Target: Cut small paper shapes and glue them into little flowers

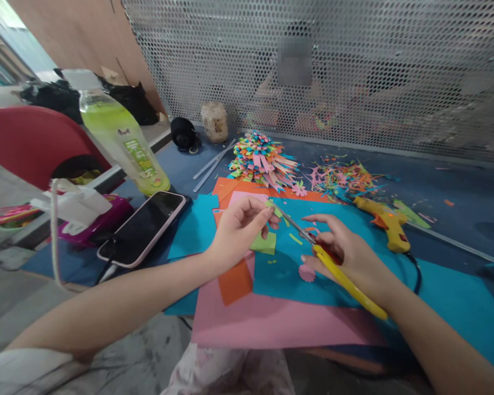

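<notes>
My left hand [247, 225] pinches a small piece of light green paper [268, 204] between thumb and fingers. Yellow-handled scissors [346, 282] are in my right hand [349, 252], their blades reaching left to the green piece. Below my hands lie a large blue sheet [288, 291] and a pink sheet [271, 323]. A light green square [265, 243] rests partly under my left hand. A pink scalloped paper disc [307, 273] and thin green scraps lie on the blue sheet by the scissors.
Behind the sheets stand a multicoloured paper-fringe cone [261, 159] and a heap of paper shreds [346, 178]. On the right lies a yellow glue gun [385, 222]. A phone [146, 227], a drink bottle [123, 137] and a jar [214, 122] are leftward, before a perforated metal panel [354, 71].
</notes>
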{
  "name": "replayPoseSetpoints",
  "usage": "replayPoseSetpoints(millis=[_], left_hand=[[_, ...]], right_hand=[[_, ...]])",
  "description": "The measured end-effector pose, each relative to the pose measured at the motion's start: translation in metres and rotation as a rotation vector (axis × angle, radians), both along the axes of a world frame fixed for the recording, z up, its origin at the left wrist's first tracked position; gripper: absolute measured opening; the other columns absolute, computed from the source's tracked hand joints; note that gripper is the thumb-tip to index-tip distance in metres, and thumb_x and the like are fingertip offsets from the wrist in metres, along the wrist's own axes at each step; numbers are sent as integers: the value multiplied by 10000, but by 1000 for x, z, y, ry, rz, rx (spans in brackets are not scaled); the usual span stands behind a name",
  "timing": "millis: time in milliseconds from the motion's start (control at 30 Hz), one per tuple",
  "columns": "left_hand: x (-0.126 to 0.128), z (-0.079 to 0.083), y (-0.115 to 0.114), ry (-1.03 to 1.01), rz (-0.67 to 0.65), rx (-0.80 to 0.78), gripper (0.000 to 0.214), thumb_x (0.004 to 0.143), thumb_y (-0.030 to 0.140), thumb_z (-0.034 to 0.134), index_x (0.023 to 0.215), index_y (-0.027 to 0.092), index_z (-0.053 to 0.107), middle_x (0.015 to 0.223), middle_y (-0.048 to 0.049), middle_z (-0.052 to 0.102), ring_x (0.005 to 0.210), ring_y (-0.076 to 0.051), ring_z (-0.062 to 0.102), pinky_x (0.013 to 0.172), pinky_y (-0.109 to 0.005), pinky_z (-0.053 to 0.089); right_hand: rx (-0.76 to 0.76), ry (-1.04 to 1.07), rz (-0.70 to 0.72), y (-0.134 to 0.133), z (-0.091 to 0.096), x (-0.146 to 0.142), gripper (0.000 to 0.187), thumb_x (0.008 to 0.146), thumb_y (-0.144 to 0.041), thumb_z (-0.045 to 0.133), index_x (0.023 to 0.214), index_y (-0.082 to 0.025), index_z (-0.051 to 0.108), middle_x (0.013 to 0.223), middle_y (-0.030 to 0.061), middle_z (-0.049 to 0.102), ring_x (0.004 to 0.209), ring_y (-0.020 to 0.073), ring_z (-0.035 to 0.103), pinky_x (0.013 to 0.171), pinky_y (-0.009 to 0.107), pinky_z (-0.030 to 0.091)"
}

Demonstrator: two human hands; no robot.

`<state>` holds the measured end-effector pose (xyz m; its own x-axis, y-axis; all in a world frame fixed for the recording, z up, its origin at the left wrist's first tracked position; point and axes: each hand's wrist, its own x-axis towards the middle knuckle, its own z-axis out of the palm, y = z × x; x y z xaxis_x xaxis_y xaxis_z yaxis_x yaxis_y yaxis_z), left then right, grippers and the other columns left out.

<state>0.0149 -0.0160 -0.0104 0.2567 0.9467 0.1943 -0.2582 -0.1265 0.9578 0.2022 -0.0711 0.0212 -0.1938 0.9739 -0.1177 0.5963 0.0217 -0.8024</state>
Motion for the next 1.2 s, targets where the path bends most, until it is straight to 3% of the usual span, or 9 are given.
replayPoseSetpoints(millis=[1200], left_hand=[[0, -3, 1, -43, -61, -27, 180, 781, 284, 616, 704, 144, 532, 666, -17, 640, 575, -85, 584, 480, -191, 454]], right_hand=[[58, -94, 2, 1, -3, -1, 529, 757, -385, 597, 1191, -173, 382, 633, -30, 614, 550, 133, 529, 507, 233, 376]])
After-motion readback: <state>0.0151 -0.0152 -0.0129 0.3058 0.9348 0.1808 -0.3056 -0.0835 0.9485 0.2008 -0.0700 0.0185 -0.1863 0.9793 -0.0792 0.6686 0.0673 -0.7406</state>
